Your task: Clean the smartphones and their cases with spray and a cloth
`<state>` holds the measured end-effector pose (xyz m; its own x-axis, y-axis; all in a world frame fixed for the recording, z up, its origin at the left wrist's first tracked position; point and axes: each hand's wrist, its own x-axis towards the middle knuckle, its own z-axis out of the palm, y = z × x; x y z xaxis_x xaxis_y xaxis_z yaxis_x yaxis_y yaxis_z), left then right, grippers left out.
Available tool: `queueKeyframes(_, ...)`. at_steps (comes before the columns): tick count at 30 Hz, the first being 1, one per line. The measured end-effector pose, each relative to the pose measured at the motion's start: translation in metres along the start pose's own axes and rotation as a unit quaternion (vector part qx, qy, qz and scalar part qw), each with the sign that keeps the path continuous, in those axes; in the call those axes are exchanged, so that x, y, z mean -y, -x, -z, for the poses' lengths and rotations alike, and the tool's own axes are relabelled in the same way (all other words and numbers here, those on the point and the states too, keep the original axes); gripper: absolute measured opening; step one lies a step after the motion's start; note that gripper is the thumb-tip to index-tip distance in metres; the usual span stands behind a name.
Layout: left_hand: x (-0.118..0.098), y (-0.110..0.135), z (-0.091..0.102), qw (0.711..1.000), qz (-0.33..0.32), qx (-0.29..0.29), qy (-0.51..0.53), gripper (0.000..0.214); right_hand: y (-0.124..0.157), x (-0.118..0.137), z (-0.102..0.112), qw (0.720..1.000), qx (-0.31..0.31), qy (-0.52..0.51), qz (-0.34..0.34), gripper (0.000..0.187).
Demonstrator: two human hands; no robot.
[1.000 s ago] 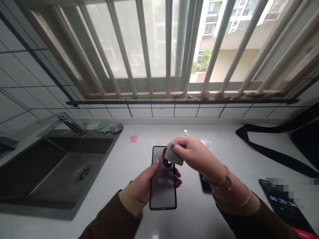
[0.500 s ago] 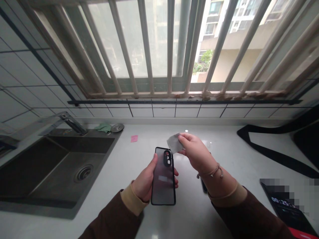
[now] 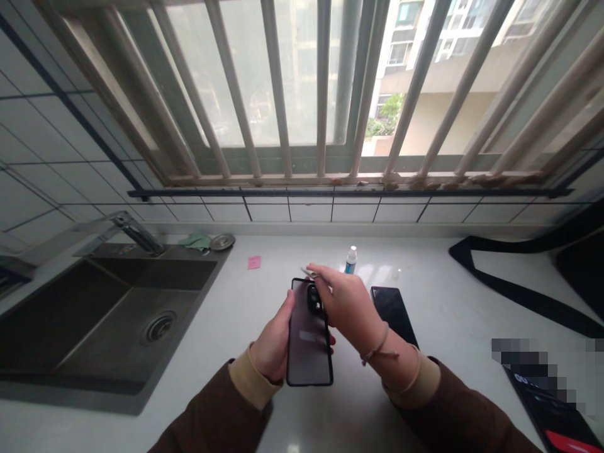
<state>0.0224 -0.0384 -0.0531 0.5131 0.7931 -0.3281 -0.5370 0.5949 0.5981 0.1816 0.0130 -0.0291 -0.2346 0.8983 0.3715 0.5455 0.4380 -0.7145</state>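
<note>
My left hand [image 3: 272,340] grips a phone case [image 3: 309,352] by its long sides, thumb on the left edge and fingertips showing at the right. The case has a smoky translucent back, a black frame and camera cutouts near its top right. In my right hand [image 3: 346,302] a small grey cloth [image 3: 310,272] is pinched, seen nearly edge-on at the case's upper end. The hand covers part of the case's right edge, and whether the cloth touches the case is unclear. Right of my right wrist lies a dark phone [image 3: 395,313], partly hidden by the forearm.
A small white bottle with a blue label [image 3: 351,260] stands behind my right hand. Left are a sink [image 3: 141,302], a faucet [image 3: 136,233], a green cloth [image 3: 195,241] and a pink note [image 3: 254,262]. A black strap [image 3: 509,286] and a timer device [image 3: 542,402] lie right.
My right hand has moved left and down with the grey cloth, onto the case's top right corner. The bottle and dark phone now show more. The left hand has barely moved.
</note>
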Motion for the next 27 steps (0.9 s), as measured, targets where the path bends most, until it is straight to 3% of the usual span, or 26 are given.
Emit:
queueKeyframes(4,0.005,-0.01,0.003,0.992,-0.107,-0.018,0.068,0.055,0.015,0.004,-0.026,0.985,0.033,0.102,0.136,0.048)
queueKeyframes(8,0.005,-0.013,0.003,0.987,-0.138,-0.013,0.081,0.055,0.019,0.004,-0.033,0.977,0.025,0.109,0.183,0.05)
queueKeyframes(14,0.004,-0.011,0.007,0.983,-0.153,-0.033,0.094,0.053,0.022,0.007,-0.037,0.977,-0.004,0.068,0.201,0.048)
queueKeyframes(20,0.002,-0.011,0.006,0.987,-0.135,-0.026,0.085,0.055,0.026,0.007,-0.043,0.984,-0.024,0.024,0.175,0.044)
queueKeyframes(27,0.0,-0.005,-0.001,0.986,-0.104,-0.068,0.113,0.05,0.019,0.012,-0.027,0.985,0.054,0.068,0.15,0.019)
